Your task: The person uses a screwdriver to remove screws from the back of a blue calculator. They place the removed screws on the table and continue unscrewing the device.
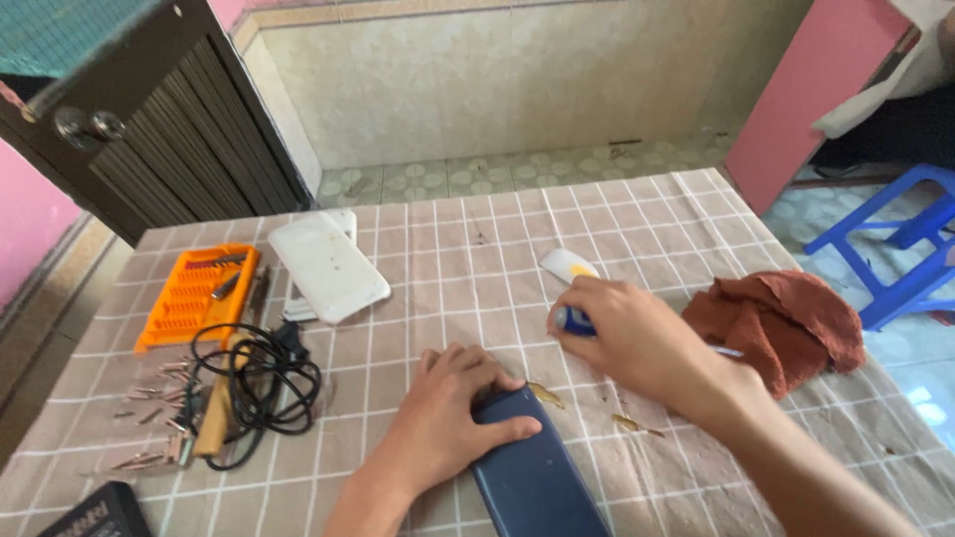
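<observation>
My left hand (pixel 448 413) rests flat on the top end of a dark blue rectangular device (pixel 532 472) lying on the checked tablecloth (pixel 477 259). My right hand (pixel 632 333) is closed around a tool with a blue handle (pixel 570 320), held just above and to the right of the device. A small white and yellow plastic piece (pixel 567 265) lies just beyond that hand. Small yellowish scraps (pixel 545 394) lie on the cloth beside the device.
A rust-brown cloth (pixel 786 323) lies bunched at the right. A white flat cover (pixel 328 267), an orange bit tray (pixel 194 293), scattered metal bits (pixel 149 408) and a coiled black cord with a wooden-handled tool (pixel 254 383) sit at the left. A blue stool (pixel 895 239) stands off the table's right.
</observation>
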